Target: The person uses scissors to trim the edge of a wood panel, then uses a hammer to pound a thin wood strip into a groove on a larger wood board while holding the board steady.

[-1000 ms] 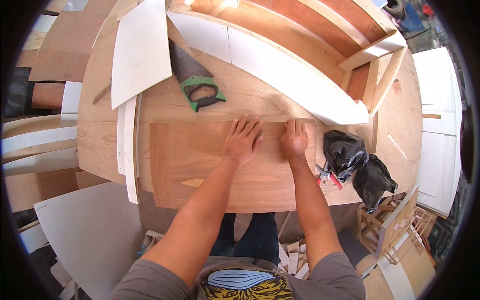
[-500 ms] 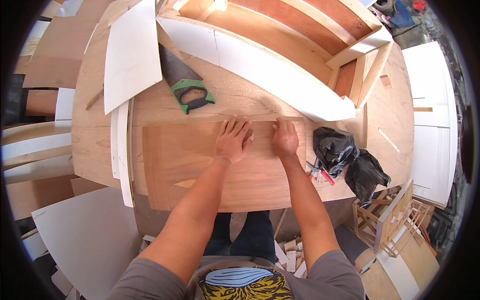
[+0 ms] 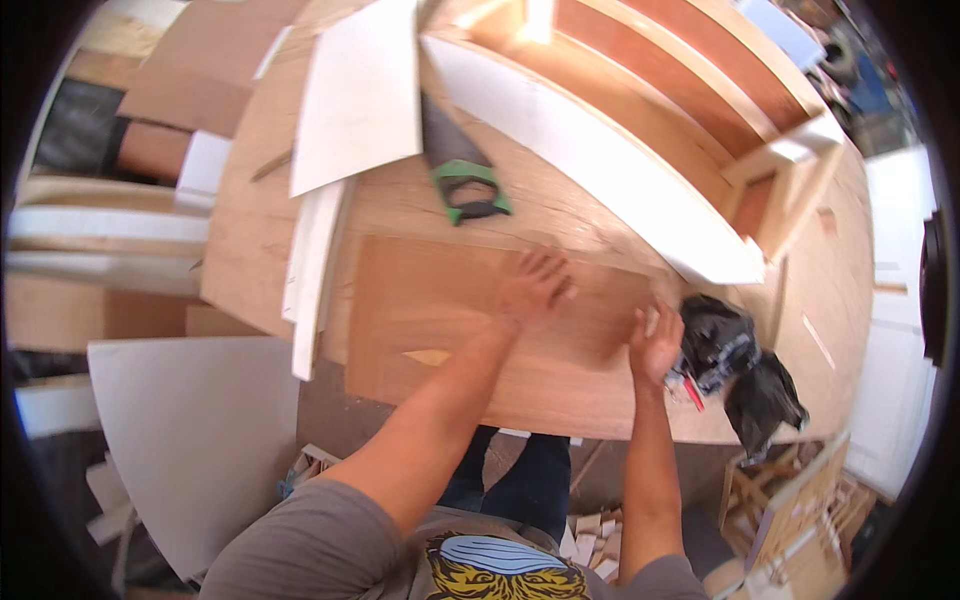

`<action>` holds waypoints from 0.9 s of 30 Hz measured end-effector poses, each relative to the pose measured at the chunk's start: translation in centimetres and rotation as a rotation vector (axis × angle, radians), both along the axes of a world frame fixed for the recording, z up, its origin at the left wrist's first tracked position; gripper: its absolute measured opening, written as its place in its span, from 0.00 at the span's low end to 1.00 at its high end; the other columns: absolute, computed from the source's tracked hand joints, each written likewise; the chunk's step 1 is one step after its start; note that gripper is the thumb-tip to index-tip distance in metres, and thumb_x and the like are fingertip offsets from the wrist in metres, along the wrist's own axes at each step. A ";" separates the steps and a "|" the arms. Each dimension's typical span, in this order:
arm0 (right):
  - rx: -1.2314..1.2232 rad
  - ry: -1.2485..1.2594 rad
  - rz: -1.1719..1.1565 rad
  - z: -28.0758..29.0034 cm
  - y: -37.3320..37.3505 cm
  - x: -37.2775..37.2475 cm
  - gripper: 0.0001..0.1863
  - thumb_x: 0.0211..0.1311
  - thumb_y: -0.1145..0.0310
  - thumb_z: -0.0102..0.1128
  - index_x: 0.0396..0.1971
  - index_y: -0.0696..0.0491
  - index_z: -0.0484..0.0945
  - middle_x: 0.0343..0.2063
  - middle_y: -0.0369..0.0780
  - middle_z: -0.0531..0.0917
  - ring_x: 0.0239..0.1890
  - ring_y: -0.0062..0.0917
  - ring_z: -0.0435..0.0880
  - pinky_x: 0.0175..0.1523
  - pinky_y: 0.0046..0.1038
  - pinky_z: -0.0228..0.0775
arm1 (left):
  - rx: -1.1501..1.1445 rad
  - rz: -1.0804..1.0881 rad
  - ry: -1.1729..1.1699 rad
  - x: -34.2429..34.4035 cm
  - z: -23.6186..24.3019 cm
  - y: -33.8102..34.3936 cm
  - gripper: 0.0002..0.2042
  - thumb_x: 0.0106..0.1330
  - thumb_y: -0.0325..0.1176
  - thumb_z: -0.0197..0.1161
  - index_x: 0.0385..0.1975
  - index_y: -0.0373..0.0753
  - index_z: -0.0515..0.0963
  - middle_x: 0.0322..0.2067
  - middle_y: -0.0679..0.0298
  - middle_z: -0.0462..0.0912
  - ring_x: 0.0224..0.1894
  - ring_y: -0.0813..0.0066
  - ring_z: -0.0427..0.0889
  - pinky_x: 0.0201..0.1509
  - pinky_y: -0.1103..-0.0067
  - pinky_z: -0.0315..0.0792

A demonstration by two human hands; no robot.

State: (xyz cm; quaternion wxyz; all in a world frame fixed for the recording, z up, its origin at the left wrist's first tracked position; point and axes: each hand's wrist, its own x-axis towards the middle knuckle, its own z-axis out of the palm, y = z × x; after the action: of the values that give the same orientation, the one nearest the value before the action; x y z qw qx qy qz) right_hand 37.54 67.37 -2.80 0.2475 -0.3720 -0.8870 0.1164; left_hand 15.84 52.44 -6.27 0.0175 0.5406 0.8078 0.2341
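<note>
A thin brown plywood panel [image 3: 430, 310] lies flat on the worktable, its long edge along my side of the table. My left hand [image 3: 535, 287] rests on the panel with its fingers spread, near the far edge. At the panel's right end is my right hand [image 3: 655, 343], blurred, its fingers bent and apart; I see nothing held in it. Close beside this hand are a crumpled black plastic bag [image 3: 718, 340] and a red-handled tool [image 3: 693, 393]. A handsaw [image 3: 465, 180] with a green and black handle lies beyond the panel.
A white-faced wooden frame [image 3: 590, 150] with compartments stands across the far side of the table. White boards [image 3: 355, 95] and strips [image 3: 318, 270] lie at the left. A large pale sheet [image 3: 200, 440] leans below them. Wood offcuts [image 3: 595, 540] lie on the floor.
The view has shifted, so the table contents appear farther right. My right hand has moved away from the left one, toward the panel's right end and nearer me. The left still rests on the panel.
</note>
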 end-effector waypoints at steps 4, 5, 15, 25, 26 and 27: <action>-0.037 0.046 0.105 1.0 -1.8 -3.5 0.20 0.66 0.67 0.68 0.54 0.59 0.78 0.46 0.51 0.82 0.52 0.49 0.79 0.58 0.47 0.70 | 0.092 0.075 -0.093 -0.7 0.1 -1.9 0.27 0.73 0.49 0.60 0.67 0.41 0.75 0.71 0.54 0.72 0.77 0.51 0.61 0.80 0.55 0.55; -0.051 0.054 0.132 1.3 -2.6 -4.8 0.20 0.66 0.67 0.68 0.54 0.59 0.78 0.46 0.51 0.81 0.51 0.49 0.79 0.58 0.47 0.70 | 0.124 0.108 -0.125 -1.2 0.2 -3.0 0.27 0.73 0.48 0.60 0.68 0.40 0.74 0.72 0.52 0.69 0.78 0.50 0.60 0.80 0.55 0.54; -0.241 0.040 0.569 5.0 -16.9 -23.2 0.23 0.65 0.61 0.67 0.57 0.52 0.79 0.51 0.47 0.82 0.56 0.46 0.79 0.60 0.44 0.74 | 0.181 0.520 -0.142 -10.1 4.6 -18.2 0.27 0.72 0.41 0.64 0.68 0.36 0.72 0.73 0.51 0.67 0.79 0.48 0.57 0.79 0.54 0.55; -0.290 0.218 0.728 3.7 -33.7 -48.1 0.21 0.66 0.64 0.66 0.56 0.54 0.80 0.53 0.46 0.82 0.57 0.44 0.80 0.59 0.42 0.76 | 0.317 0.688 -0.104 -30.6 3.5 -31.8 0.24 0.70 0.32 0.61 0.66 0.34 0.75 0.69 0.47 0.72 0.76 0.44 0.62 0.77 0.55 0.57; -0.286 0.222 0.726 3.3 -34.7 -50.2 0.21 0.66 0.64 0.65 0.56 0.55 0.80 0.53 0.47 0.82 0.57 0.44 0.80 0.59 0.42 0.76 | 0.319 0.682 -0.095 -33.0 3.3 -32.6 0.24 0.70 0.32 0.61 0.66 0.34 0.75 0.69 0.46 0.72 0.76 0.43 0.63 0.77 0.55 0.58; -0.288 0.219 0.723 3.1 -35.8 -52.0 0.20 0.67 0.65 0.65 0.56 0.55 0.80 0.52 0.47 0.82 0.57 0.45 0.80 0.59 0.43 0.76 | 0.316 0.679 -0.094 -34.8 2.9 -33.5 0.24 0.69 0.32 0.61 0.66 0.34 0.75 0.68 0.46 0.72 0.75 0.42 0.63 0.77 0.55 0.59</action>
State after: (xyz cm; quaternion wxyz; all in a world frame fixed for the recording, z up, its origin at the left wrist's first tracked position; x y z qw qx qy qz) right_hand -14.42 31.61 0.26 0.2289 -0.0524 -0.9036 0.3582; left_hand -18.98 18.91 -3.37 -0.1076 0.2267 0.8932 0.3731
